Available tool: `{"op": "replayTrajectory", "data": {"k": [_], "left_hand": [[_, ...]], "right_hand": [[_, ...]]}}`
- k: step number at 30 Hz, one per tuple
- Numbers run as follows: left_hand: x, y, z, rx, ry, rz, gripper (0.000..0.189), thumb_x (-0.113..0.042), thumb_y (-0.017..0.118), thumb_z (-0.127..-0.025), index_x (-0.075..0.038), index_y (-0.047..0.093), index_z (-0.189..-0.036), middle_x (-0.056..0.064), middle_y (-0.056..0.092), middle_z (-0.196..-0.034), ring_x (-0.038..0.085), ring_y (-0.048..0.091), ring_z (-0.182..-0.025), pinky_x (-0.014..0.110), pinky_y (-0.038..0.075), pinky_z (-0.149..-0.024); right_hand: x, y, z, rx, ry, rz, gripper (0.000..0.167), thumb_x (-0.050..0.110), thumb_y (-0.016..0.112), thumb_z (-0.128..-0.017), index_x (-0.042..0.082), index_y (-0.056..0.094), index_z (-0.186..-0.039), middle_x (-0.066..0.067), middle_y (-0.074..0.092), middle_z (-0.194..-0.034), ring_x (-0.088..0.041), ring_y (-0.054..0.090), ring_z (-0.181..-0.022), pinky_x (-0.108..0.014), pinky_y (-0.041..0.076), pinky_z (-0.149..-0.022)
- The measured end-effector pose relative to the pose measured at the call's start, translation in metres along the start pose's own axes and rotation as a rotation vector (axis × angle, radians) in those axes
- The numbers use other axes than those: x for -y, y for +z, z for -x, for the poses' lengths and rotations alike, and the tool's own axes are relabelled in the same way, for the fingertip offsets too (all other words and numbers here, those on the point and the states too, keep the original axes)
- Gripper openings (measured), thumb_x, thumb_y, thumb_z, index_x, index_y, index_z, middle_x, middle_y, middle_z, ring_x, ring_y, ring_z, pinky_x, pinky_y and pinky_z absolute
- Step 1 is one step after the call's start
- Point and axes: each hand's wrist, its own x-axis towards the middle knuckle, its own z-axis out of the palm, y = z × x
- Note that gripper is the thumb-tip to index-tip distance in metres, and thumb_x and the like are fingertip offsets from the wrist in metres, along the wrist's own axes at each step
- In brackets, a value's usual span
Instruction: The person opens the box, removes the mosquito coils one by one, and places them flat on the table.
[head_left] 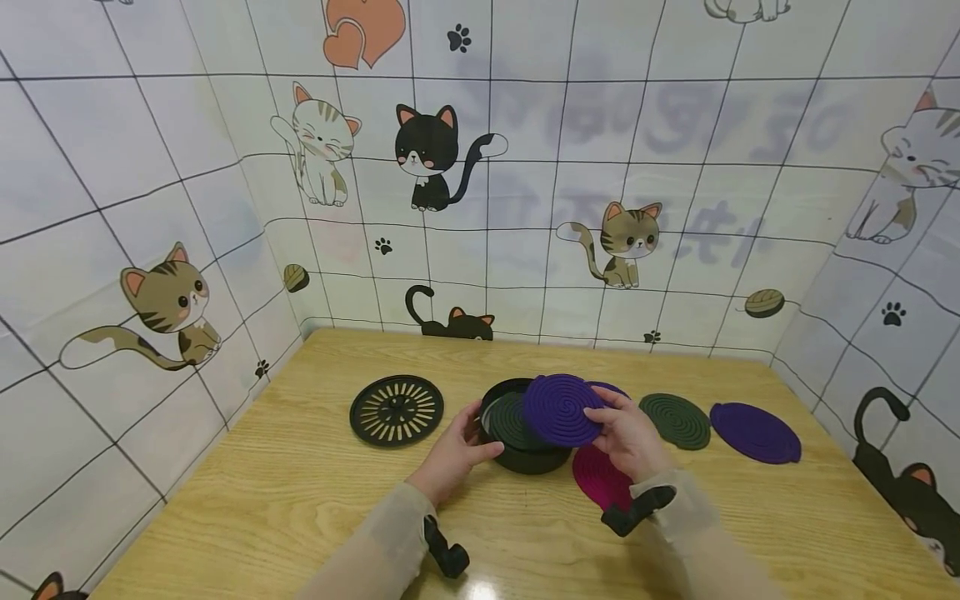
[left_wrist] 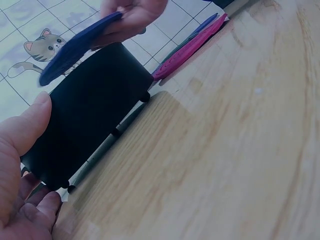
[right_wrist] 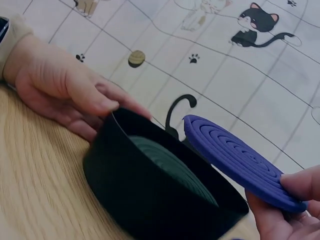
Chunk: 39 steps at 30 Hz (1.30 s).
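My right hand (head_left: 630, 435) pinches a purple mosquito coil (head_left: 562, 410) at its right edge, thumb on top and fingers beneath. The coil is held tilted over the right part of a round black mosquito coil holder (head_left: 534, 462). Inside this holder lies a dark green coil (right_wrist: 167, 160), partly covered by the purple one in the head view. My left hand (head_left: 453, 454) grips the holder's left side, with the thumb at the rim and the fingers round the wall. Small feet show under the holder in the left wrist view.
A slotted black lid (head_left: 397, 410) lies on the wooden table (head_left: 300, 500) to the left. Right of the holder are a pink coil (head_left: 600, 475), a green coil (head_left: 675, 421) and a purple coil (head_left: 756, 432). Another purple piece (head_left: 611, 387) shows behind my right hand. Cat-print sheeting encloses the table.
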Motion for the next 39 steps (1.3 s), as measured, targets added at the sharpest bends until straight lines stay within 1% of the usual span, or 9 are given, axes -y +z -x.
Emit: {"op": "replayTrajectory", "data": {"k": [8,15,19,23,26,30,35,38,39], "left_hand": [[0.001,0.001,-0.001,-0.009,-0.009,-0.014,0.087,-0.013,0.074,-0.086,-0.010,0.019,-0.153,0.017,0.025,-0.155,0.034,0.028,-0.141,0.039,0.039,-0.106],[0.000,0.001,0.000,-0.007,-0.012,-0.018,0.088,-0.014,0.074,-0.086,-0.011,0.018,-0.153,0.016,0.024,-0.155,0.033,0.028,-0.141,0.039,0.039,-0.106],[0.000,0.001,0.000,-0.006,-0.015,-0.013,0.088,-0.014,0.074,-0.086,-0.011,0.018,-0.154,0.016,0.024,-0.155,0.034,0.027,-0.141,0.040,0.039,-0.107],[-0.001,0.001,0.000,-0.007,-0.021,-0.016,0.088,-0.014,0.074,-0.086,-0.011,0.018,-0.154,0.016,0.024,-0.155,0.034,0.027,-0.141,0.041,0.038,-0.107],[-0.002,0.002,0.000,-0.008,-0.021,-0.012,0.088,-0.013,0.074,-0.086,-0.010,0.019,-0.154,0.016,0.024,-0.155,0.035,0.027,-0.141,0.041,0.038,-0.107],[-0.002,0.002,0.000,-0.007,-0.014,-0.009,0.087,-0.013,0.074,-0.086,-0.010,0.019,-0.153,0.017,0.025,-0.155,0.035,0.027,-0.141,0.040,0.039,-0.106],[-0.002,0.002,0.000,-0.007,-0.009,-0.014,0.087,-0.013,0.074,-0.086,-0.011,0.019,-0.153,0.016,0.025,-0.155,0.034,0.028,-0.141,0.040,0.039,-0.106],[-0.002,0.002,0.000,-0.008,-0.009,-0.018,0.087,-0.013,0.074,-0.086,-0.010,0.020,-0.153,0.016,0.026,-0.155,0.034,0.028,-0.140,0.040,0.039,-0.106],[-0.002,0.002,0.000,-0.009,-0.009,-0.021,0.087,-0.013,0.074,-0.086,-0.010,0.020,-0.153,0.016,0.026,-0.155,0.034,0.028,-0.140,0.040,0.039,-0.106]], "right_hand": [[0.013,-0.044,0.014,-0.014,0.030,-0.030,0.042,-0.006,0.053,-0.095,0.015,0.042,-0.129,0.003,0.067,-0.097,-0.010,0.068,-0.084,-0.026,0.057,-0.073],[0.019,-0.080,0.025,0.028,0.030,-0.070,0.030,-0.005,0.052,-0.096,0.020,0.056,-0.111,0.001,0.066,-0.096,-0.011,0.067,-0.083,-0.025,0.056,-0.070],[0.020,-0.098,0.030,0.051,0.028,-0.092,0.030,-0.005,0.049,-0.097,0.021,0.059,-0.108,-0.001,0.066,-0.095,-0.012,0.066,-0.080,-0.024,0.055,-0.066],[0.021,-0.114,0.035,0.048,0.049,-0.108,0.032,-0.004,0.048,-0.098,0.024,0.060,-0.105,-0.002,0.065,-0.097,-0.012,0.066,-0.083,-0.025,0.055,-0.070],[0.021,-0.126,0.038,0.026,0.067,-0.087,0.033,-0.004,0.050,-0.097,0.027,0.062,-0.102,-0.001,0.061,-0.100,-0.011,0.063,-0.083,-0.025,0.054,-0.072],[0.019,-0.141,0.041,-0.006,0.084,-0.028,0.036,-0.002,0.052,-0.097,0.031,0.066,-0.096,0.002,0.055,-0.101,-0.008,0.059,-0.079,-0.024,0.052,-0.070],[0.020,-0.160,0.046,-0.005,0.111,-0.001,0.037,-0.002,0.052,-0.097,0.032,0.065,-0.092,0.005,0.057,-0.100,-0.006,0.059,-0.081,-0.024,0.052,-0.072],[0.021,-0.170,0.048,-0.019,0.138,0.035,0.036,0.000,0.054,-0.096,0.034,0.064,-0.092,0.009,0.056,-0.101,-0.005,0.056,-0.082,-0.024,0.051,-0.074],[0.021,-0.173,0.049,-0.022,0.147,0.050,0.034,0.000,0.055,-0.096,0.033,0.061,-0.097,0.011,0.055,-0.100,-0.005,0.055,-0.083,-0.024,0.051,-0.075]]}}
